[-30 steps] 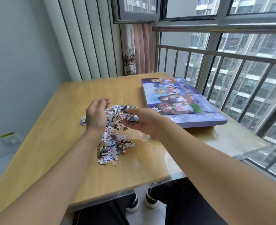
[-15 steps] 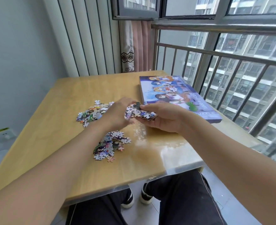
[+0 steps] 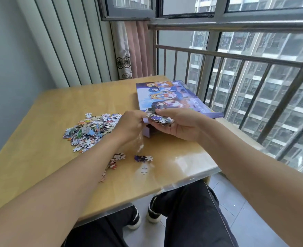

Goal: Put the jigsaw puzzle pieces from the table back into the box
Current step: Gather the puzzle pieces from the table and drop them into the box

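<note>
Many loose pieces (image 3: 92, 128) on wooden table (image 3: 45, 148)

Bare forearms (image 3: 254, 168), dark trousers (image 3: 191, 220), black-and-white shoes (image 3: 152, 213)

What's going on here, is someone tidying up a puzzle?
Yes. A person at a wooden table holds a handful of pieces between the left hand and right hand, right at the near end of the purple puzzle box. A big pile of pieces lies to the left, and a few stray pieces sit nearer the person.
</note>
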